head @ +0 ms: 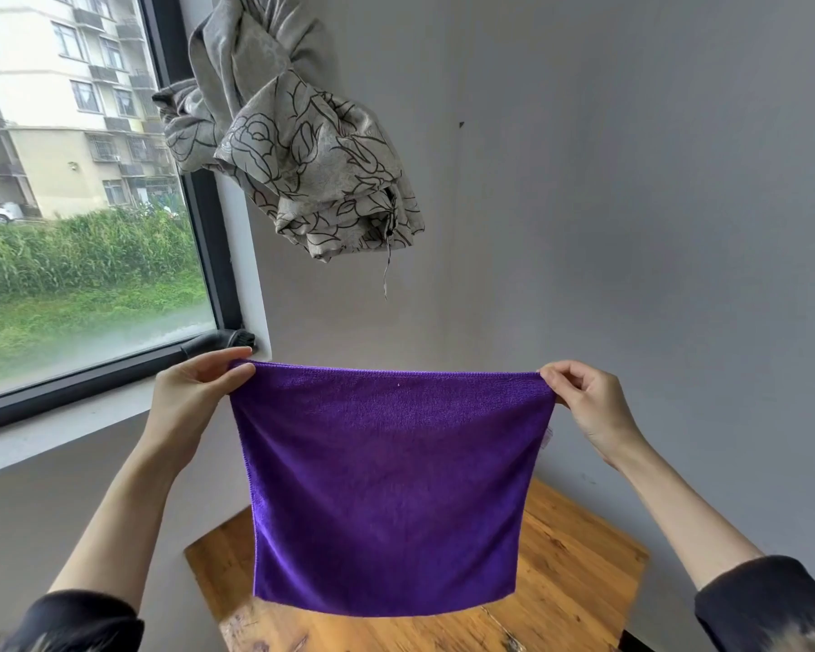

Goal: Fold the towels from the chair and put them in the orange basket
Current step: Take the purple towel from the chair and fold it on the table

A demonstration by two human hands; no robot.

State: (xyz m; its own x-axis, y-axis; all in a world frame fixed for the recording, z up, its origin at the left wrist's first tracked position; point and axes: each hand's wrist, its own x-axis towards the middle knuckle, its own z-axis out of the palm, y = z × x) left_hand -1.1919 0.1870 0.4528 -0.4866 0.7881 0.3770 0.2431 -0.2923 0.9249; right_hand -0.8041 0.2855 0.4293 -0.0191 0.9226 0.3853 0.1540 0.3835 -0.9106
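A purple towel (386,487) hangs spread out flat in the air in front of me, above a wooden table (579,576). My left hand (193,397) pinches its top left corner. My right hand (584,402) pinches its top right corner. The top edge is stretched taut between both hands and the lower edge hangs free. A small white label shows at the towel's right edge. No chair or orange basket is in view.
A knotted grey curtain (297,134) with a rose pattern hangs above the towel. A window (80,190) with a dark frame and a grey sill lies to the left. A plain grey wall (631,181) stands behind the table.
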